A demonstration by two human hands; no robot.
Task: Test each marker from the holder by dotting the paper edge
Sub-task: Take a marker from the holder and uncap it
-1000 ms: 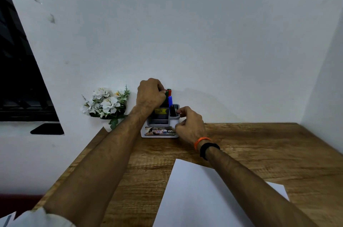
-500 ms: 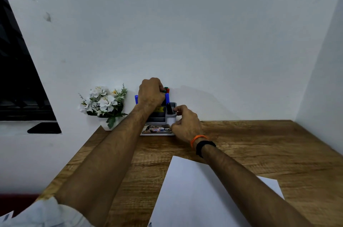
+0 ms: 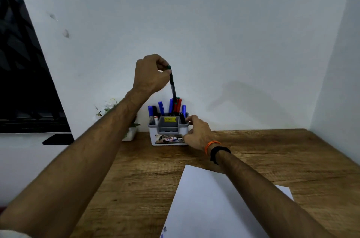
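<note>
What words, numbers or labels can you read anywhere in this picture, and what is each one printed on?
"OP", then cut off by the right hand: picture label low on the front of the marker holder.
Yellow sticker on the holder's grey front pocket: looks like a price tag, too blurred to read.
Small red and blue boxes on the picture label: too small to read.
Small print at the paper corner: unreadable.

A wooden table [image 3: 272, 152] is standing in a corner against white walls [image 3: 214, 33]. A white pot of flowers [image 3: 109, 109] is sitting at its far left edge, partly hidden. A dark window [image 3: 23, 81] is showing at left, with a black ledge [image 3: 58, 139] lying beneath it.
</note>
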